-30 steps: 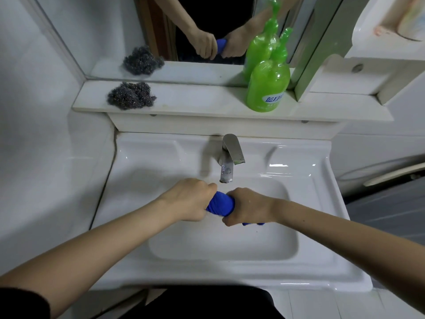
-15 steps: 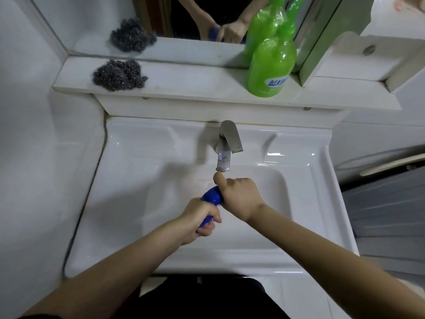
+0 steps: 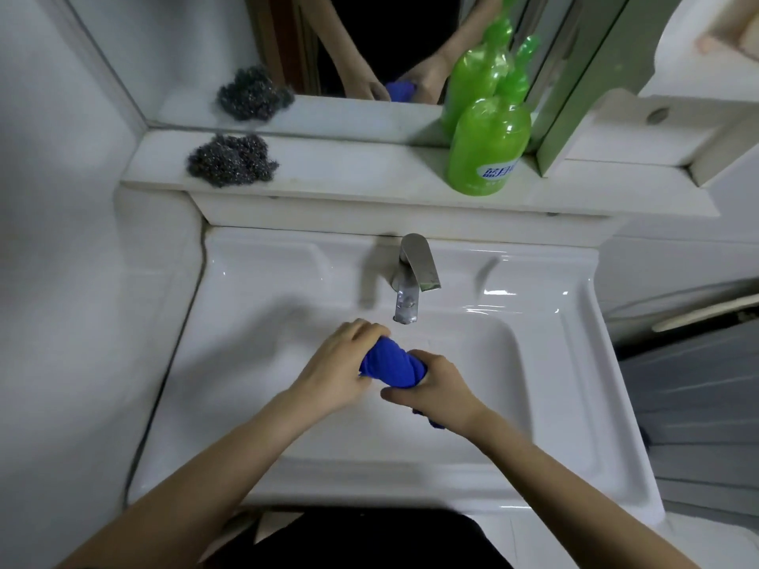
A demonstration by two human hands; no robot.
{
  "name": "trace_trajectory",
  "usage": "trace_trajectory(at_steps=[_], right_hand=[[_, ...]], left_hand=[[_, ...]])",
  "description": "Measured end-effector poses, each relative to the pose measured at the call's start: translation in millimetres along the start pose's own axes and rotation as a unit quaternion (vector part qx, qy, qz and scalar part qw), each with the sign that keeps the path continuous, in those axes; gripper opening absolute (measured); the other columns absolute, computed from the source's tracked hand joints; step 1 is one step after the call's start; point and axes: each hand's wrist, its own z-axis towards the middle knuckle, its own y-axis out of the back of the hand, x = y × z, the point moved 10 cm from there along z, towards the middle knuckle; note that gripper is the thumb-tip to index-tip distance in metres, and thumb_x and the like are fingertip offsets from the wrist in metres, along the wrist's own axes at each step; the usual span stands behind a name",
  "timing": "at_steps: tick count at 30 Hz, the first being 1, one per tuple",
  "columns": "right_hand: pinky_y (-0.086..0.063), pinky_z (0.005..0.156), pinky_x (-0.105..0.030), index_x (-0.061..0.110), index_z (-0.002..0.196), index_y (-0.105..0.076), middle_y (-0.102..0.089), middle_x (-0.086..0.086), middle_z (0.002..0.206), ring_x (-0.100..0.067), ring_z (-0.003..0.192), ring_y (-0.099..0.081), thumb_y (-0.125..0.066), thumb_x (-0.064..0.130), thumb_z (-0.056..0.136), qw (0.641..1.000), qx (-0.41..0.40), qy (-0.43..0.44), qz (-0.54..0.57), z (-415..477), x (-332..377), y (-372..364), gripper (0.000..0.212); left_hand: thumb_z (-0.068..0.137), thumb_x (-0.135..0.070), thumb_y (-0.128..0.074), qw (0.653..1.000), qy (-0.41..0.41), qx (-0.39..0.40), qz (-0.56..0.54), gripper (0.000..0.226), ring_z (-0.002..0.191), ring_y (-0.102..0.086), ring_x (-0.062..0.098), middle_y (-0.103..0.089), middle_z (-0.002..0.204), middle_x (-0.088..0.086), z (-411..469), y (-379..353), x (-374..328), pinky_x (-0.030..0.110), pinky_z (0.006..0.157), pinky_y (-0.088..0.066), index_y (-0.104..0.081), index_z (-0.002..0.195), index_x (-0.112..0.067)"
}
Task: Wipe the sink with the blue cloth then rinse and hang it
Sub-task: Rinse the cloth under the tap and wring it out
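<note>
Since half a second ago the hands have swung round: the left hand, then nearer the body at 7 o'clock of the right, now sits up at 10 o'clock of it, and the right hand has dropped back toward the front rim. Both are clamped on the cloth, which is twisted into a short roll between them, over the middle of the sink basin and just below the tap. The roll's long axis runs from about 10 to 4 o'clock; a small blue tail shows past the right wrist at 5 o'clock. The fists nearly touch, with only a short stretch of cloth showing. No water stream can be made out at the spout. This looks like wringing after the rinse, so hanging would come next; no hook or rail is in view. The spout hangs close at 12 o'clock, the shelf with scourer and bottle beyond it; open room lies toward 3 and 9 o'clock over the basin.
</note>
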Motion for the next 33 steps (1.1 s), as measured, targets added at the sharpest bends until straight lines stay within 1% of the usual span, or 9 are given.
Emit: trace_trajectory(at_steps=[3, 5, 8, 11, 16, 20, 25, 29, 33], right_hand=[[-0.050, 0.049, -0.026, 0.025, 0.097, -0.063, -0.061, 0.007, 0.071, -0.008, 0.049, -0.055, -0.081, 0.035, 0.068, 0.995, -0.018, 0.007, 0.095, -14.5, 11.0, 12.0, 0.035], [-0.051, 0.051, -0.022, 0.031, 0.104, -0.060, -0.064, 0.004, 0.081, -0.008, 0.049, -0.056, -0.077, 0.041, 0.073, 0.991, -0.060, 0.034, 0.117, -24.4, 20.4, 26.4, 0.037], [-0.053, 0.058, -0.025, 0.036, 0.116, -0.047, -0.067, 0.009, 0.089, -0.010, 0.057, -0.066, -0.070, 0.046, 0.081, 0.987, -0.124, 0.092, 0.042, -41.0, 35.3, 35.9, 0.043], [-0.054, 0.063, -0.026, 0.040, 0.129, -0.037, -0.061, 0.015, 0.107, -0.010, 0.065, -0.067, -0.064, 0.045, 0.090, 0.976, -0.140, 0.164, -0.027, -56.5, 46.2, 22.0, 0.047], [-0.051, 0.067, -0.023, 0.034, 0.137, -0.031, -0.051, 0.010, 0.120, -0.009, 0.070, -0.062, -0.059, 0.034, 0.094, 0.973, -0.093, 0.202, -0.055, -71.1, 37.0, -12.0, 0.052], [-0.047, 0.068, -0.018, 0.031, 0.128, -0.039, -0.064, 0.009, 0.104, -0.010, 0.081, -0.061, -0.060, 0.036, 0.089, 0.982, -0.025, 0.137, 0.128, -68.9, 31.7, -12.2, 0.045], [-0.045, 0.050, -0.021, 0.021, 0.106, -0.050, -0.062, 0.000, 0.087, -0.010, 0.061, -0.057, -0.059, 0.038, 0.095, 0.944, -0.036, 0.077, 0.319, -53.4, 46.3, 11.6, 0.023], [-0.049, 0.054, -0.025, 0.017, 0.100, -0.059, -0.066, 0.001, 0.077, -0.015, 0.065, -0.062, -0.062, 0.023, 0.098, 0.955, -0.062, 0.088, 0.276, -45.1, 57.1, 23.1, 0.007], [-0.042, 0.056, -0.022, 0.006, 0.086, -0.055, -0.055, 0.001, 0.069, -0.012, 0.062, -0.049, -0.059, 0.016, 0.098, 0.954, -0.159, 0.131, 0.216, -48.5, 58.5, 39.8, 0.016]], left_hand=[[0.071, 0.003, -0.060, 0.998, -0.017, -0.045, 0.028, 0.077, 0.135, -0.030, 0.018, -0.037, 0.148, -0.001, -3.9, 27.5, -4.9, 0.027, 0.108, -0.031, -0.047, 0.141, -0.025], [0.075, 0.001, -0.056, 0.991, 0.069, -0.068, -0.090, 0.073, 0.135, -0.031, 0.016, -0.035, 0.146, -0.004, -9.5, 39.7, 7.3, 0.025, 0.105, -0.031, -0.045, 0.140, -0.030], [0.073, -0.029, -0.067, 0.876, 0.232, -0.075, -0.416, 0.050, 0.104, -0.062, 0.016, -0.055, 0.123, 0.001, -23.4, 26.0, 19.4, 0.029, 0.085, -0.055, -0.052, 0.121, -0.032], [0.081, -0.035, -0.077, 0.768, 0.288, -0.035, -0.571, 0.050, 0.098, -0.072, 0.025, -0.067, 0.117, 0.011, -30.7, -5.7, 7.4, 0.039, 0.080, -0.061, -0.053, 0.121, -0.019], [0.071, -0.036, -0.077, 0.778, 0.287, -0.114, -0.547, 0.059, 0.107, -0.069, 0.028, -0.069, 0.115, 0.012, -37.1, -7.6, 1.9, 0.049, 0.095, -0.055, -0.056, 0.120, -0.011], [0.079, -0.029, -0.070, 0.775, 0.238, -0.104, -0.577, 0.051, 0.114, -0.065, 0.031, -0.069, 0.121, 0.014, -37.4, -1.3, -3.0, 0.048, 0.099, -0.052, -0.056, 0.124, -0.010], [0.087, -0.016, -0.064, 0.720, 0.163, 0.009, -0.675, 0.031, 0.112, -0.066, 0.030, -0.071, 0.118, 0.015, -28.5, 3.8, -21.7, 0.037, 0.092, -0.056, -0.070, 0.117, -0.012], [0.088, -0.021, -0.064, 0.685, 0.165, 0.010, -0.710, 0.027, 0.113, -0.068, 0.029, -0.072, 0.119, 0.012, -28.1, 3.5, -20.5, 0.036, 0.086, -0.057, -0.074, 0.113, -0.019], [0.092, -0.043, -0.059, 0.638, 0.200, -0.005, -0.744, 0.049, 0.128, -0.057, 0.032, -0.060, 0.138, 0.016, -37.0, -10.9, -8.1, 0.040, 0.097, -0.053, -0.062, 0.132, -0.016]])
